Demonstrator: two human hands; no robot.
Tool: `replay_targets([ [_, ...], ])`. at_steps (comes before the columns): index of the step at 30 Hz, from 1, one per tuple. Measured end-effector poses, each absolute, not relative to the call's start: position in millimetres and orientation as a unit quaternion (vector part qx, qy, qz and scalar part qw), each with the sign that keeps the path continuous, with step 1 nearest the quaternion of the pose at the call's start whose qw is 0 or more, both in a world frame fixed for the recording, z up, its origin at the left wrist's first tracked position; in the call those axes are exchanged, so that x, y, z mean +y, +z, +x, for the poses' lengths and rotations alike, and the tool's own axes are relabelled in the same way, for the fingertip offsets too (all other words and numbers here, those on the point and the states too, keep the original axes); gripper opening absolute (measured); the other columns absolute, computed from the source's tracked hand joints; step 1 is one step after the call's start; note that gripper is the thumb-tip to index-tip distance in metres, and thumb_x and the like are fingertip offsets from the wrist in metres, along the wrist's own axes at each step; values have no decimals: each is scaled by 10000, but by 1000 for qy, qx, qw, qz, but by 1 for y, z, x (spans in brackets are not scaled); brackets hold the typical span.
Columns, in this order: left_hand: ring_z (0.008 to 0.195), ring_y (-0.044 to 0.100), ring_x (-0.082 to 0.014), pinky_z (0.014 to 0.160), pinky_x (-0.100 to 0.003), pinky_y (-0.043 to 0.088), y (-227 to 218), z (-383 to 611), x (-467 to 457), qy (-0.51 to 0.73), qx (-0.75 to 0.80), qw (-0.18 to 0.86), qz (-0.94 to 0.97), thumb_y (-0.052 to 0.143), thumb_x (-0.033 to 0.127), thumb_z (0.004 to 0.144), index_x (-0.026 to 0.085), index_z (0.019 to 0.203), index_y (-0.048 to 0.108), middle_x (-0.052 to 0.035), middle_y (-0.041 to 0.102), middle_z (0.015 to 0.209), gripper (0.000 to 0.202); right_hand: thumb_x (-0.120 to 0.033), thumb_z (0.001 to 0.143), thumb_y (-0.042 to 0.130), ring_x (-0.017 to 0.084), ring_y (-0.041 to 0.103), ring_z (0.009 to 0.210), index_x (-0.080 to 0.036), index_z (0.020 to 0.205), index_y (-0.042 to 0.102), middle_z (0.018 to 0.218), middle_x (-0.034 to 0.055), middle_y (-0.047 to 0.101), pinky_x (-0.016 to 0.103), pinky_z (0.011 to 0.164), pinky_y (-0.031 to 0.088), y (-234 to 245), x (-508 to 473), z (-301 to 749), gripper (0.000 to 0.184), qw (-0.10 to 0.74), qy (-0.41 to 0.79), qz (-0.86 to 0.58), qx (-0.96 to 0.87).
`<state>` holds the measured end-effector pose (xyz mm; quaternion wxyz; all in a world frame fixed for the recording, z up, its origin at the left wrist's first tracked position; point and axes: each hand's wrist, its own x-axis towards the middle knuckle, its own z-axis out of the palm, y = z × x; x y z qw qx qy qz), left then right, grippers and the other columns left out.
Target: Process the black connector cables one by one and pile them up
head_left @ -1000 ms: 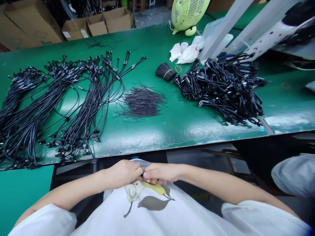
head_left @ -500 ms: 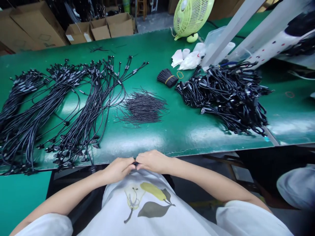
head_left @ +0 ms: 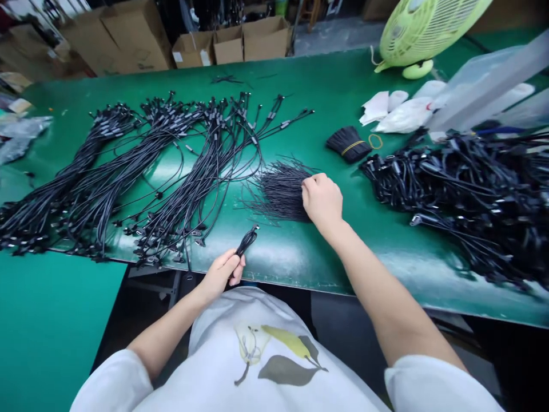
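The left hand (head_left: pixel 223 272) curls in a grip; forward-right of it, the right hand (head_left: pixel 322 201) arches palm-down, right forearm (head_left: pixel 380 286) outstretched.

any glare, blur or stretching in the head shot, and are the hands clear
Head view: pale glare on the green tabletop; the cable pile at right looks soft towards the frame edge; the fan looks stretched at upper right, probably wide-lens distortion; left hand and right hand fairly clear.

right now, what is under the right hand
The right hand is at the right end of the loose pile of thin black strands on the green table. What lies directly beneath it is covered, so whether it pinches any strands cannot be told.
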<state>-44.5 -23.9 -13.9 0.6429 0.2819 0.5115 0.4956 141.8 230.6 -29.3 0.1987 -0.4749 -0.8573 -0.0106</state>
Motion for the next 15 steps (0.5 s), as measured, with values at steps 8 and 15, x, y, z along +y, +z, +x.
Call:
replay_targets([
  [8, 406, 314, -43, 419, -182, 233, 3, -20, 7, 504, 448, 682, 284, 601, 490, 866, 193, 1321, 432, 95, 398, 606, 569, -253, 912, 487, 124, 567, 662, -181, 864, 620, 757, 3, 644, 226, 627, 413, -3, 111, 147, 159, 271, 382, -383, -796],
  [15, 577, 495, -107, 563, -221, 396, -2, -9, 11, 399, 590, 504, 489, 460, 352, 921, 169, 1336, 527, 0, 561, 727, 458, -157, 943, 447, 146, 505, 657, -147, 841, 613, 695, 29, 589, 287, 660, 375, 3, 57, 154, 195, 284, 6, -242, -928],
])
